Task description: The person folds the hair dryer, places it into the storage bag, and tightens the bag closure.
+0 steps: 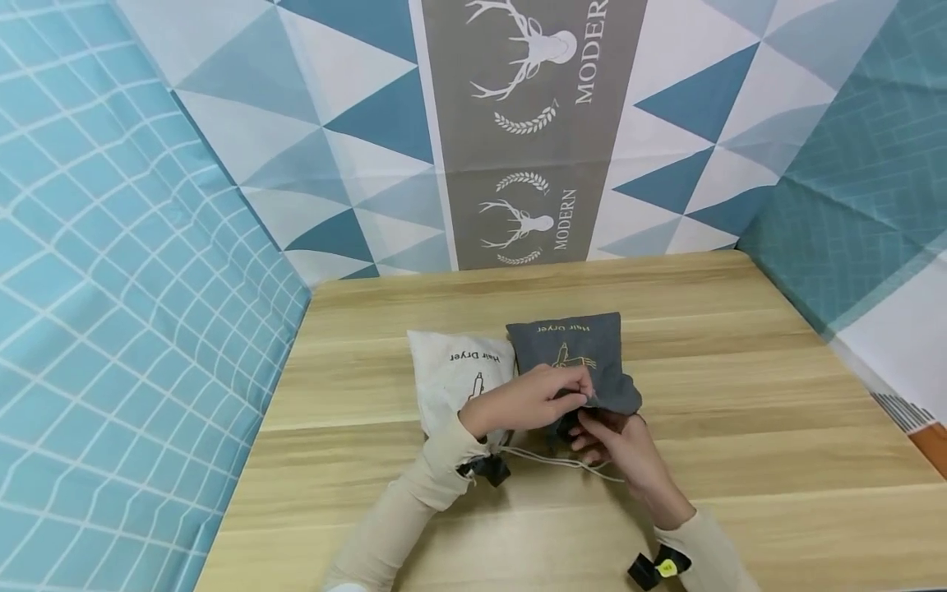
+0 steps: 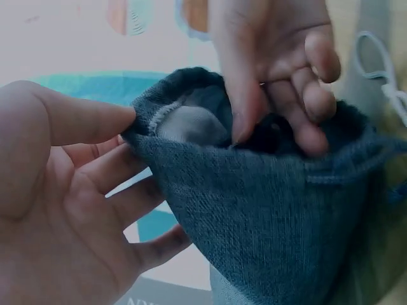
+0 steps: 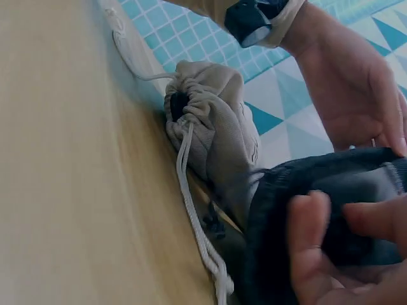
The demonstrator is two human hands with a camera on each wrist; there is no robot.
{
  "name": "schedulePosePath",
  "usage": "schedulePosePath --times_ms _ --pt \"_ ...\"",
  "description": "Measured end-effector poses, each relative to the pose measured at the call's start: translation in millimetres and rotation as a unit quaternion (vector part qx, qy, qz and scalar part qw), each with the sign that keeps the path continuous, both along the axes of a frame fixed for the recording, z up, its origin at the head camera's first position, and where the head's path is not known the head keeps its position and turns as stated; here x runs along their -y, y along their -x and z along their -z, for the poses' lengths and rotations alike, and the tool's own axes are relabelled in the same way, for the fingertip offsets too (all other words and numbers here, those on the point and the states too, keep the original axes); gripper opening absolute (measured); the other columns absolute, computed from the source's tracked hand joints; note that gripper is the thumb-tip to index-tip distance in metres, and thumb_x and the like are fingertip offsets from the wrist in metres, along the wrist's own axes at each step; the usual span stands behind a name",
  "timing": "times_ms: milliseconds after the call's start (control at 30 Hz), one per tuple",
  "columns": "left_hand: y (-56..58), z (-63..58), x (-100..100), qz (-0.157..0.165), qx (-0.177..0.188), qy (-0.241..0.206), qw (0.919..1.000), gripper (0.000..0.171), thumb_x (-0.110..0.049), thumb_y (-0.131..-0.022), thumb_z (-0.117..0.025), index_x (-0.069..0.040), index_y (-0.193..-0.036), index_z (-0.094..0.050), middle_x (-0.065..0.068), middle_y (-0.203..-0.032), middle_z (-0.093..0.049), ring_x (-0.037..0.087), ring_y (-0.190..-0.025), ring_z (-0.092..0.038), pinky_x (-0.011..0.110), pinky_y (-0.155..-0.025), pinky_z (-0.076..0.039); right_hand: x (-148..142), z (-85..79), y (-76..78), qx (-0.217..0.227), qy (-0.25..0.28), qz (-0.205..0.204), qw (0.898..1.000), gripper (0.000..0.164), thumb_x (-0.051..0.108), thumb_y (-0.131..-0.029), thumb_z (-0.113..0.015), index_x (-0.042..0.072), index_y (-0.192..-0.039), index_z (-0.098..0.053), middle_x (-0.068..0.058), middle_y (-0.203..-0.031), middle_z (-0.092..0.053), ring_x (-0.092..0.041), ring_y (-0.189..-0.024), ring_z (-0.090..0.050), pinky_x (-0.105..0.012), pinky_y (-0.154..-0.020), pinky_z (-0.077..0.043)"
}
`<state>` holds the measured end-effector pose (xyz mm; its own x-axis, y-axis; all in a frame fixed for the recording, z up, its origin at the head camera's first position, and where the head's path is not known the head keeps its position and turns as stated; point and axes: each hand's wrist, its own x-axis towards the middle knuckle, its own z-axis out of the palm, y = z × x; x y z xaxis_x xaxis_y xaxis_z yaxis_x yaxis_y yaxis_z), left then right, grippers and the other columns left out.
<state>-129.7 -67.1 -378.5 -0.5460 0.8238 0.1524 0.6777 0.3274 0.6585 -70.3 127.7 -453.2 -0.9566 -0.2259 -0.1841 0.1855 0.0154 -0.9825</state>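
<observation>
A dark grey drawstring bag [image 1: 602, 362] with yellow "Hair Dryer" print lies on the table, its mouth held wide. The left hand [image 2: 76, 184] pinches the bag's rim between thumb and fingers. At the mouth, the right hand [image 2: 273, 70] reaches in with its thumb and fingers apart. A black thing [image 2: 275, 130], its kind unclear, shows between them inside the bag. Beside it a grey rounded piece [image 2: 191, 124] is visible, the rest hidden by the cloth. Left of this bag lies a beige drawstring bag [image 1: 444, 370], also printed "Hair Dryer", partly under the left forearm.
The beige bag's pale drawstring [image 1: 551, 458] trails across the wooden table [image 1: 740, 395] in front of both bags. Patterned cloth [image 1: 370, 123] hangs behind the table, and blue checked cloth [image 1: 111, 271] at the left. Each wrist wears a black camera [image 1: 491, 469].
</observation>
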Motion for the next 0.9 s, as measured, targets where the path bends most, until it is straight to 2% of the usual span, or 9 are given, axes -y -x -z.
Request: schedulePosePath --times_ms 133,233,333,400,500,567,633,800,900 --pt "-12.8 12.9 -13 0.001 -0.068 0.039 0.9969 0.007 -0.013 -0.104 -0.053 -0.013 -0.106 -0.059 -0.004 -0.094 -0.066 -0.002 -0.071 -0.052 0.012 -0.069 -0.044 -17 -3.0 -8.6 -0.051 -0.103 -0.033 0.993 0.039 0.016 -0.101 -0.061 -0.008 -0.130 -0.050 -0.020 -0.094 -0.070 -0.024 -0.078 -0.071 -0.035 -0.066 -0.059" --pt "-23.7 20.4 -20 0.007 -0.140 0.070 0.9876 0.008 -0.013 -0.102 -0.057 -0.013 -0.108 -0.061 -0.005 -0.096 -0.065 -0.001 -0.079 -0.055 0.013 -0.075 -0.045 -32 -11.8 -15.0 -0.094 -0.209 -0.043 0.972 0.033 0.021 -0.100 -0.063 -0.006 -0.118 -0.059 -0.014 -0.091 -0.071 -0.021 -0.076 -0.070 -0.031 -0.064 -0.057" --pt "-32.7 24.4 -17 0.003 -0.191 0.085 0.9779 0.016 -0.014 -0.099 -0.060 -0.011 -0.114 -0.064 -0.002 -0.106 -0.067 0.004 -0.094 -0.061 0.016 -0.086 -0.047 -44 -21.7 -20.1 -0.124 -0.264 -0.039 0.956 0.028 0.026 -0.099 -0.064 0.000 -0.109 -0.066 -0.007 -0.091 -0.071 -0.016 -0.078 -0.070 -0.028 -0.065 -0.055" --pt "-36.7 24.8 -10 -0.022 -0.209 0.082 0.9741 0.018 -0.015 -0.099 -0.061 -0.012 -0.116 -0.065 -0.001 -0.111 -0.067 0.008 -0.103 -0.061 0.020 -0.093 -0.047 -50 -26.5 -22.0 -0.153 -0.287 -0.024 0.945 0.023 0.024 -0.098 -0.066 0.003 -0.105 -0.069 -0.005 -0.088 -0.072 -0.013 -0.077 -0.070 -0.027 -0.066 -0.054" --pt "-39.1 26.8 2 -0.089 -0.221 0.066 0.9690 0.014 -0.020 -0.100 -0.061 -0.014 -0.112 -0.065 -0.001 -0.111 -0.065 0.011 -0.104 -0.059 0.023 -0.093 -0.047 -61 -28.5 -23.5 -0.171 -0.310 0.024 0.935 0.018 0.021 -0.096 -0.068 0.002 -0.097 -0.066 -0.003 -0.079 -0.071 -0.010 -0.068 -0.068 -0.025 -0.062 -0.053" --pt "-38.5 29.1 12 -0.133 -0.213 0.062 0.9661 0.008 -0.023 -0.100 -0.060 -0.016 -0.103 -0.064 -0.004 -0.098 -0.063 0.008 -0.089 -0.058 0.021 -0.080 -0.049 -65 -27.0 -20.9 -0.160 -0.309 0.045 0.936 0.023 0.019 -0.097 -0.067 -0.001 -0.099 -0.057 -0.005 -0.073 -0.069 -0.013 -0.061 -0.066 -0.026 -0.057 -0.052" --pt "-37.4 33.1 20 -0.157 -0.188 0.071 0.9671 0.013 -0.027 -0.101 -0.060 -0.017 -0.093 -0.060 -0.007 -0.082 -0.059 0.004 -0.071 -0.054 0.018 -0.066 -0.047 -69 -22.9 -16.6 -0.136 -0.299 0.050 0.943 0.031 0.020 -0.097 -0.066 -0.003 -0.110 -0.050 -0.007 -0.070 -0.068 -0.017 -0.057 -0.065 -0.027 -0.054 -0.051" --pt "-36.1 48.2 31 -0.169 -0.126 0.134 0.9683 0.036 -0.045 -0.100 -0.058 -0.019 -0.076 -0.052 -0.011 -0.058 -0.044 0.000 -0.048 -0.042 0.017 -0.046 -0.036 -78 -4.2 -4.0 -0.039 -0.250 -0.036 0.967 0.067 0.027 -0.099 -0.064 -0.006 -0.145 -0.028 -0.010 -0.071 -0.066 -0.025 -0.054 -0.065 -0.034 -0.049 -0.052" --pt "-38.0 56.2 31 -0.169 -0.129 0.185 0.9596 0.049 -0.063 -0.090 -0.061 -0.019 -0.070 -0.051 -0.009 -0.055 -0.044 0.003 -0.046 -0.042 0.020 -0.041 -0.035 -81 7.7 2.1 -0.003 -0.187 -0.096 0.978 0.064 0.028 -0.100 -0.061 -0.009 -0.142 -0.029 -0.014 -0.073 -0.065 -0.028 -0.054 -0.065 -0.039 -0.046 -0.053"
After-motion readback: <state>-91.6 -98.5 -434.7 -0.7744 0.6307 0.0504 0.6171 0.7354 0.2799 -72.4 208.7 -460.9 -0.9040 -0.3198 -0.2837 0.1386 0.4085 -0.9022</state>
